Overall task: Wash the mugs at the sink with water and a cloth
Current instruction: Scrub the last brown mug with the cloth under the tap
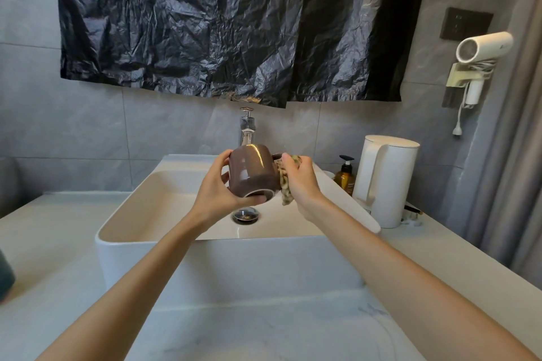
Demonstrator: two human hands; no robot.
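A: Why's the mug tipped mouth-down?
B: Probably to drain. The sink lies below your hands. Your left hand curls round it, steadying it, while your right hand clutches the cloth against its handle side.

Nothing legible anywhere; the amber pump bottle near the desk's back edge carries a label too small to read.

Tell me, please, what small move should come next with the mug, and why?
Probably turn the mug a little with the left hand, so the cloth that the right hand presses against its side reaches a fresh part.
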